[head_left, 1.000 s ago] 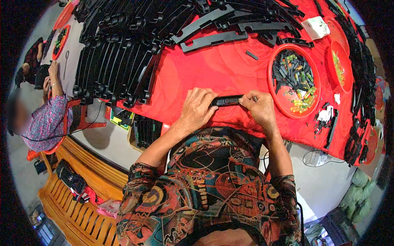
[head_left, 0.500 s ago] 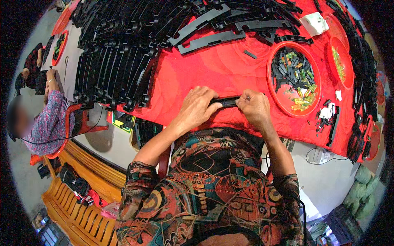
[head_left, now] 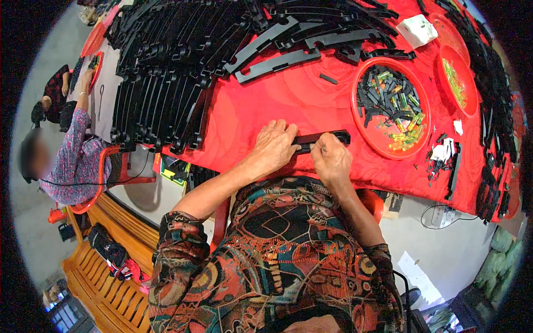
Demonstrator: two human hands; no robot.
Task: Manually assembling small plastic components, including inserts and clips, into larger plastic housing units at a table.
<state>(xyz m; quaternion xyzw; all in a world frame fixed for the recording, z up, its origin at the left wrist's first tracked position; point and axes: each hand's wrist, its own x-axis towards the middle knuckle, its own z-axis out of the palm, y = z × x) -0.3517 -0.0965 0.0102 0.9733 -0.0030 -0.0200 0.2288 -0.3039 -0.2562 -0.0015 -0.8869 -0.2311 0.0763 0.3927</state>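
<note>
Above the front edge of the red-covered table, my left hand (head_left: 273,145) is closed round the left end of a black plastic strip (head_left: 340,136). The strip lies roughly level, and its right end sticks out past my right hand (head_left: 333,161). My right fingers are curled in a pinch against the strip's middle. Anything small between those fingertips is hidden. To the right is a red bowl (head_left: 360,123) of small black pieces (head_left: 383,91) and yellow-green tubes (head_left: 408,139). A short black piece (head_left: 328,79) lies on the cloth beyond my hands.
Black plastic strips (head_left: 161,105) are piled along the table's left and back. Right of the bowl are another red bowl (head_left: 471,105) of yellow-green bits, a white block (head_left: 417,31) and crumpled white paper (head_left: 443,150). A person (head_left: 78,152) sits at the left near a wooden bench (head_left: 105,283).
My right hand has slid left along the strip, so its right end now shows. My left hand stays on the strip. The seated person's arm has reached farther away.
</note>
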